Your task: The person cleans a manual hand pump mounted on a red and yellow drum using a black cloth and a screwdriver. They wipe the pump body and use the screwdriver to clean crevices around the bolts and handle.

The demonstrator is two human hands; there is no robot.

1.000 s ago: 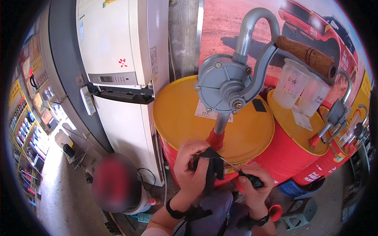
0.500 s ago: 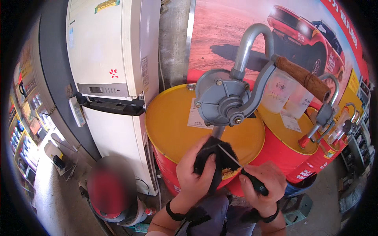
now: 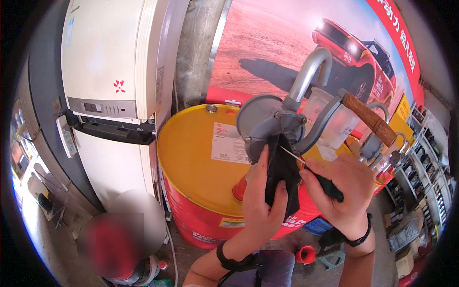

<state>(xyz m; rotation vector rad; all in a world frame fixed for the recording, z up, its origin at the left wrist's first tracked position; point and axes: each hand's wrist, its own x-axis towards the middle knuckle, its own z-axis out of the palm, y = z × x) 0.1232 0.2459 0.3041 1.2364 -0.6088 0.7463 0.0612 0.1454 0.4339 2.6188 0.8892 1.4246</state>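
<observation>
My left hand (image 3: 266,210) grips a folded piece of black material (image 3: 283,179), fingers behind it and thumb across its front. Whether it is leather or cloth, I cannot tell. My right hand (image 3: 346,189) is closed round a dark-handled tool (image 3: 327,185) with a thin, straight metal shaft, like an awl or a slim screwdriver. Its tip reaches the upper part of the black piece, close to the edge. Both hands are raised in front of a grey hand-crank pump (image 3: 260,122), whose lower side is partly hidden by the black piece.
Below the pump stands a red drum with a yellow top (image 3: 191,143). The wooden crank handle (image 3: 370,119) juts out above my right hand. A tall white cabinet (image 3: 112,162) is at left, a red funnel-like object (image 3: 305,254) and a low stool (image 3: 332,259) on the floor.
The view has shifted. The black piece and both hands are now higher, in front of the pump's housing. The black piece stands more upright, and the tool is still at its upper edge.
</observation>
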